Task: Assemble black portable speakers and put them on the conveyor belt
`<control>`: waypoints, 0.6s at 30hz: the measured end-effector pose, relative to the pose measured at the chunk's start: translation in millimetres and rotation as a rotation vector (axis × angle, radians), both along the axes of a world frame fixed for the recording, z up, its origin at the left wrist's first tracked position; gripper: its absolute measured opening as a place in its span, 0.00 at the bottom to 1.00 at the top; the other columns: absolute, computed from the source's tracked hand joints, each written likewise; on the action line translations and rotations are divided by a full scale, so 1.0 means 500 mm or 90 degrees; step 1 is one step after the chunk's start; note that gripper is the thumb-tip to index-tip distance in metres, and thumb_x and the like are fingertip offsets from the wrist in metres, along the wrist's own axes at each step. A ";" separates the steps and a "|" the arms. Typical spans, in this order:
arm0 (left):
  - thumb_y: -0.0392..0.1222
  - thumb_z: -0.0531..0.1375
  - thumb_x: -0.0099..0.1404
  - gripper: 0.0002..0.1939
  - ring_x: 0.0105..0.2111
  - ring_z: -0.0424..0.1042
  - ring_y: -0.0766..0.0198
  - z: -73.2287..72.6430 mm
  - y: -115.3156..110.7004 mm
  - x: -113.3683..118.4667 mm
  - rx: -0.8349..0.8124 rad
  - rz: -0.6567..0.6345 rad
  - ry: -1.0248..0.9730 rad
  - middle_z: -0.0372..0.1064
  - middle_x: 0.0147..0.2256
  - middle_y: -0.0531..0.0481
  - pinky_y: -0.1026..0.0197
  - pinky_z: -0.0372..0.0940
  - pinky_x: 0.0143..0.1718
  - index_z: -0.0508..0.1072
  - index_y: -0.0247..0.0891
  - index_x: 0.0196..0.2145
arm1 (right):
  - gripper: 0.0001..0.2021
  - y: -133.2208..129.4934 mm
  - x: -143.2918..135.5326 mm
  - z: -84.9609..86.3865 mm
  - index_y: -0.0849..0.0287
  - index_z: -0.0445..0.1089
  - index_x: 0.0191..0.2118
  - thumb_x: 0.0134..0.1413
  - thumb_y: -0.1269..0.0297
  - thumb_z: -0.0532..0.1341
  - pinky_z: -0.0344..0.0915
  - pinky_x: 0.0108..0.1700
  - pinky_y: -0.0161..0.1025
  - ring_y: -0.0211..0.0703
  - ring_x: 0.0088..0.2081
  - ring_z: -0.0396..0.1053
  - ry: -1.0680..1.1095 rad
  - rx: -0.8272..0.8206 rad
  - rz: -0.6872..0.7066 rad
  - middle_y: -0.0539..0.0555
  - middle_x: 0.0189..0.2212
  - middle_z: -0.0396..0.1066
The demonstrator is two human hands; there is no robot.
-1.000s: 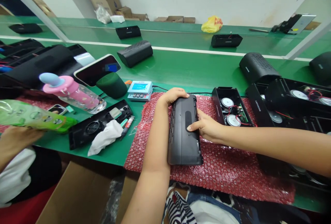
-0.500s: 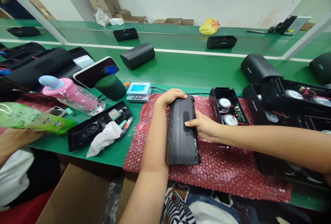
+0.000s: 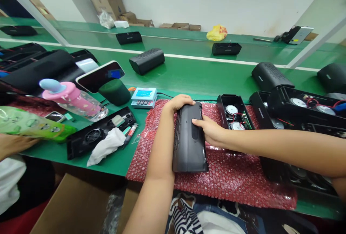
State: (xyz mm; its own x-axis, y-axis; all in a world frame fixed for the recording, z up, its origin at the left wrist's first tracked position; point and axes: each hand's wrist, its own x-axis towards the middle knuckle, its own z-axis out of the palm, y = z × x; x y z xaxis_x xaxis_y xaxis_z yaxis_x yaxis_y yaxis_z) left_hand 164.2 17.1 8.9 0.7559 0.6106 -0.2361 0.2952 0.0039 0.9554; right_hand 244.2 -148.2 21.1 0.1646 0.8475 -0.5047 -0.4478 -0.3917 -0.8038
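Observation:
A black speaker housing [image 3: 190, 147] stands on edge over the red bubble wrap [image 3: 229, 180], held between both hands. My left hand [image 3: 180, 102] is closed over its far end, the fingertips on the top corner. From the right side my right hand [image 3: 209, 129] grips it, thumb on the upper face near an oval pad and the other fingers hidden behind. Just beyond my right hand lies an open speaker shell [image 3: 223, 113] with two white round drivers and red wires inside.
Several open shells [image 3: 281, 98] crowd the right side. To the left are a light-blue meter [image 3: 144, 97], a green round speaker [image 3: 115, 91], a phone [image 3: 100, 76], a pink-lidded bottle [image 3: 75, 98], a white cloth [image 3: 106, 145] and a co-worker's hand [image 3: 16, 145]. Finished-looking housings [image 3: 147, 61] lie on the green belt.
My right thumb has slid slightly up and away along the housing's face. Both hands keep hold of the housing. The view has shifted slightly, and the housings on the belt have moved a little rightward.

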 end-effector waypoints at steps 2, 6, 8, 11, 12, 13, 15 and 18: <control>0.48 0.63 0.40 0.14 0.21 0.57 0.70 -0.001 0.001 -0.002 -0.001 0.007 -0.004 0.61 0.20 0.57 0.64 0.50 0.23 0.67 0.36 0.20 | 0.16 0.003 -0.003 -0.003 0.55 0.63 0.41 0.43 0.68 0.63 0.64 0.47 0.46 0.45 0.39 0.68 -0.006 0.007 -0.009 0.53 0.37 0.71; 0.49 0.63 0.40 0.14 0.22 0.57 0.70 -0.007 0.004 -0.008 0.001 0.019 -0.012 0.60 0.20 0.57 0.64 0.50 0.24 0.66 0.36 0.19 | 0.16 0.010 -0.011 -0.002 0.56 0.63 0.41 0.43 0.70 0.63 0.66 0.43 0.47 0.45 0.36 0.69 -0.017 -0.022 -0.039 0.53 0.34 0.72; 0.48 0.63 0.39 0.14 0.22 0.57 0.70 -0.008 0.004 -0.009 0.004 0.024 -0.015 0.61 0.20 0.57 0.64 0.51 0.24 0.66 0.36 0.19 | 0.16 0.013 -0.012 0.000 0.55 0.63 0.41 0.43 0.71 0.63 0.67 0.41 0.47 0.46 0.35 0.69 -0.025 -0.029 -0.049 0.53 0.34 0.72; 0.48 0.63 0.39 0.14 0.22 0.57 0.70 -0.005 0.000 -0.009 0.005 0.022 -0.020 0.61 0.20 0.56 0.64 0.51 0.24 0.66 0.36 0.19 | 0.16 0.013 -0.008 0.002 0.56 0.63 0.41 0.43 0.71 0.63 0.66 0.41 0.46 0.46 0.34 0.68 -0.020 -0.031 -0.026 0.53 0.33 0.71; 0.48 0.63 0.39 0.14 0.22 0.57 0.70 -0.004 0.000 -0.008 0.003 0.020 -0.021 0.61 0.20 0.56 0.64 0.50 0.24 0.67 0.36 0.19 | 0.16 0.011 -0.006 0.002 0.56 0.63 0.41 0.43 0.71 0.62 0.65 0.41 0.46 0.46 0.34 0.68 -0.010 -0.025 -0.015 0.52 0.33 0.71; 0.48 0.63 0.39 0.14 0.21 0.57 0.70 -0.002 -0.001 -0.007 -0.001 0.019 -0.019 0.60 0.19 0.57 0.63 0.50 0.24 0.67 0.36 0.19 | 0.17 0.009 -0.004 0.001 0.56 0.63 0.41 0.42 0.71 0.62 0.65 0.42 0.45 0.45 0.35 0.68 0.002 -0.013 -0.001 0.52 0.33 0.71; 0.48 0.63 0.38 0.14 0.21 0.56 0.70 -0.001 0.000 -0.006 -0.007 0.018 -0.014 0.60 0.19 0.57 0.63 0.50 0.23 0.66 0.36 0.19 | 0.19 0.004 -0.002 0.000 0.56 0.63 0.42 0.39 0.72 0.62 0.64 0.42 0.44 0.45 0.35 0.68 0.017 0.011 0.015 0.51 0.34 0.71; 0.48 0.63 0.39 0.14 0.21 0.56 0.70 -0.003 0.003 -0.007 -0.003 0.019 -0.014 0.60 0.19 0.57 0.63 0.50 0.24 0.66 0.36 0.19 | 0.21 -0.001 -0.004 -0.002 0.55 0.62 0.41 0.36 0.73 0.63 0.64 0.43 0.44 0.44 0.35 0.67 0.017 0.017 -0.002 0.50 0.34 0.70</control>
State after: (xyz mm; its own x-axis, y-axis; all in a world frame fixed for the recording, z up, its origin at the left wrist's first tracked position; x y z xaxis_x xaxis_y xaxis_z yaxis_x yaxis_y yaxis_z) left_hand 160.8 18.5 7.4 0.7429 0.6313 -0.2228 0.2737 0.0174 0.9617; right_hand 242.1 -148.7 19.9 0.1540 0.8603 -0.4859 -0.4696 -0.3690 -0.8021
